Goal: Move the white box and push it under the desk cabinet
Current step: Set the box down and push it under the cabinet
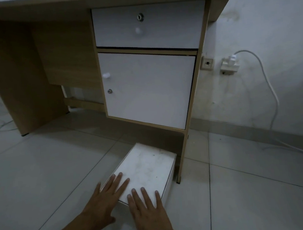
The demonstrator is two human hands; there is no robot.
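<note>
Both hands [124, 204] flat on white box [150, 167] (desk cabinet [149, 90] leg [183, 157] beside).

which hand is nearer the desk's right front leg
Right. The right hand lies flat on the near end of the white box, on the side toward the desk leg. The left hand rests on the box's opposite corner, farther away.

A home or small office room: a wooden desk [56, 49] with lockable cabinet [149, 90], tiled floor [43, 167], wall socket [207, 63].
</note>
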